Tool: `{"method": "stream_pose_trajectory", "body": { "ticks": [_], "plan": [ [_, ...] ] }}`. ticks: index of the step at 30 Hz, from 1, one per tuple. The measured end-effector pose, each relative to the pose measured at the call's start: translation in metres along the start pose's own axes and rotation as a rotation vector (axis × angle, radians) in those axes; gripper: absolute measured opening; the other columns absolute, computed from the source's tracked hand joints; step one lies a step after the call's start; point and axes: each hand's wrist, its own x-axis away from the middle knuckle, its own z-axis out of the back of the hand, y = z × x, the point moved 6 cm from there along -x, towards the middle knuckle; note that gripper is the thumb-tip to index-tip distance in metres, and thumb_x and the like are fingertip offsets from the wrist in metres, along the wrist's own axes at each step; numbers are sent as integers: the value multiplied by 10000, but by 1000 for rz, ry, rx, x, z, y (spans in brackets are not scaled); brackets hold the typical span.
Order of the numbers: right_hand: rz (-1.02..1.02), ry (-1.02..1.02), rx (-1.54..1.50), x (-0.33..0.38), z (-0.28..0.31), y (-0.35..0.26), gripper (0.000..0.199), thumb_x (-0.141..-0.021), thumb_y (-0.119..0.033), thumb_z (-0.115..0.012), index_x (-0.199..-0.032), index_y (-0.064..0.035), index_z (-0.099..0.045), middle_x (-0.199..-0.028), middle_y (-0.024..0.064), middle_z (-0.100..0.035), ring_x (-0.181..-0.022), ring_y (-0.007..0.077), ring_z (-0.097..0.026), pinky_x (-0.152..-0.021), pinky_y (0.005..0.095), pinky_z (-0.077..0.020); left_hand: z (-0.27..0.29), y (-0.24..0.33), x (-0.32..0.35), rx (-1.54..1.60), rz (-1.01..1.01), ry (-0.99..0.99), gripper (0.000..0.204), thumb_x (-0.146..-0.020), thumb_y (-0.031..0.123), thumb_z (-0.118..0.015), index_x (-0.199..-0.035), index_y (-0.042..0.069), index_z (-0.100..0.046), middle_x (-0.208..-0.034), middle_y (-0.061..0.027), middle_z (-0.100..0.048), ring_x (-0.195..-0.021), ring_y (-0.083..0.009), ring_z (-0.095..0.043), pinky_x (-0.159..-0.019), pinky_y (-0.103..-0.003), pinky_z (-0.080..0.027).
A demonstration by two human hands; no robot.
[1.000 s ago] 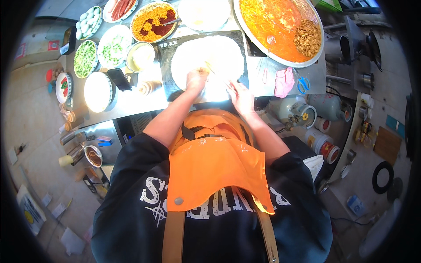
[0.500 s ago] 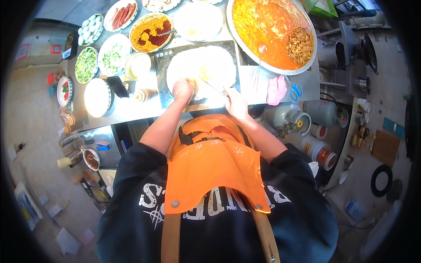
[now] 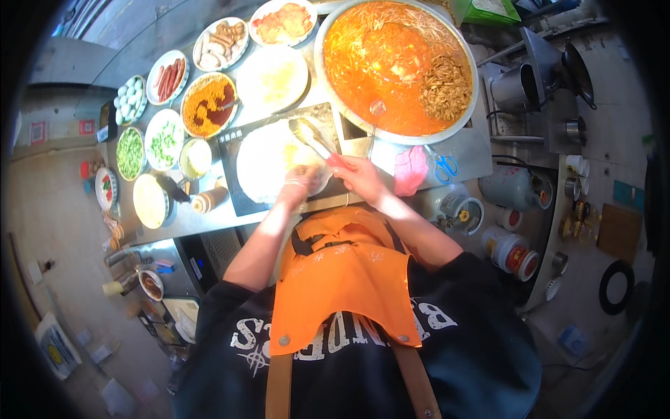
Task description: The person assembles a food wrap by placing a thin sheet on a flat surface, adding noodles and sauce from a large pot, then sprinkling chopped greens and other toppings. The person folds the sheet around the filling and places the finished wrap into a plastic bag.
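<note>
My right hand (image 3: 361,179) is closed around the pinkish-red handle of metal tongs (image 3: 322,143). The tongs point up and left over a white round sheet (image 3: 262,157), washed out by glare, that covers most of a dark board (image 3: 234,197). Some pale yellowish food lies near the middle of the sheet. My left hand (image 3: 300,181) is at the sheet's near right side, its fingers curled in; glare and blur hide what is between them. Just beyond the board sits a plate of pale shreds (image 3: 272,80).
A big basin of red, oily shredded food (image 3: 384,66) stands behind my right hand. Bowls of greens (image 3: 164,142), yellow-red sauce (image 3: 209,105), sausages (image 3: 167,78) and eggs (image 3: 129,100) line the left. A pink cloth (image 3: 410,171) and blue scissors (image 3: 445,167) lie at right.
The view has swung, shifting the board and dishes leftward. My right hand has lifted the tongs, which now angle up and left above the sheet. My left hand stays by the sheet.
</note>
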Motion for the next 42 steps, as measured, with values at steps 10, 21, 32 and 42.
{"method": "stream_pose_trajectory", "body": {
  "ticks": [10,21,32,42],
  "plan": [
    [122,375,-35,59,186,-33,353,-1029,-80,-700,-1376,-13,-692,-930,-50,-693,-606,9,-452,-541,197,-354,-143,138,-73,-675,-14,-94,306,-1027,337,-657,-1095,42,-701,-933,-137,-754,-851,-289,-773,-735,-434,-625],
    [124,459,18,36,219,-23,365,-994,-50,-742,-1351,9,-697,-865,-39,-702,-779,47,-616,-668,241,-494,-63,285,-26,-1253,-479,162,219,-928,111,-605,-1041,32,-775,-1172,-262,-737,-1061,-430,-735,-939,-489,-595],
    [27,409,1274,-113,170,-140,423,-872,-321,-828,-1147,-10,-745,-1112,214,-775,-1081,398,-739,-919,508,-584,-2,307,-164,-1388,-512,51,198,-921,178,-653,-979,43,-786,-966,-241,-752,-894,-412,-733,-830,-464,-573],
    [73,422,1268,-134,150,-144,368,-942,-335,-770,-1150,-31,-758,-1097,223,-774,-1071,405,-744,-923,516,-588,3,264,-92,-1210,-460,92,175,-945,150,-628,-972,48,-768,-960,-251,-742,-944,-425,-727,-836,-464,-560]
  ]
}}
